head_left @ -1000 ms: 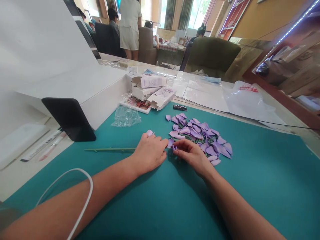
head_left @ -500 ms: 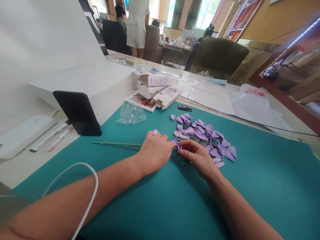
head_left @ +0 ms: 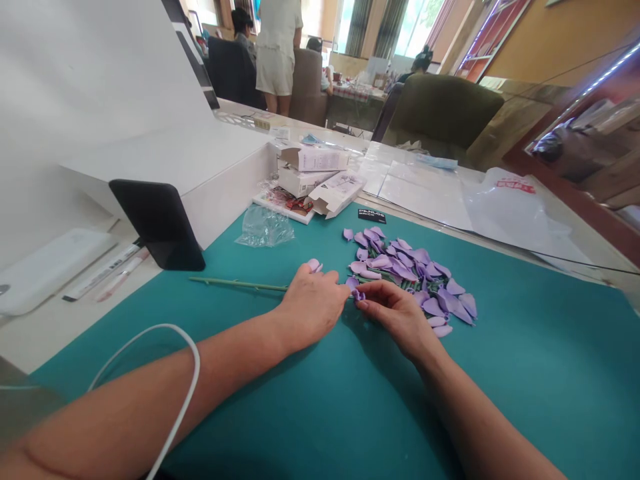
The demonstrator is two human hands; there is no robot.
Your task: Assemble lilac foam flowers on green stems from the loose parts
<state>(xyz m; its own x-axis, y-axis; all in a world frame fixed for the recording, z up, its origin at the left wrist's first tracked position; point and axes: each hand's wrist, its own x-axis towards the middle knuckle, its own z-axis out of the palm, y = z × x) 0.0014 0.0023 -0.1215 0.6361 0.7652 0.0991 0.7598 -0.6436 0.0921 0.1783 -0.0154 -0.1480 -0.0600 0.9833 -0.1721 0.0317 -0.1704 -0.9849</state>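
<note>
My left hand rests on the teal mat, fingers closed over the right end of a thin green stem that runs out to the left. My right hand sits just to its right, fingertips pinched on a small purple flower piece at the stem's end. A heap of purple petals lies right behind my right hand. One loose petal lies just beyond my left knuckles.
A black stand leans at the mat's left edge beside a white box wall. Small cartons, a crumpled clear bag and plastic sheets lie behind. A white cable crosses my left forearm. People sit far back.
Both hands stay together at the stem's end with only slight finger shifts. The view has drifted a little, so everything sits slightly further right in the picture.
</note>
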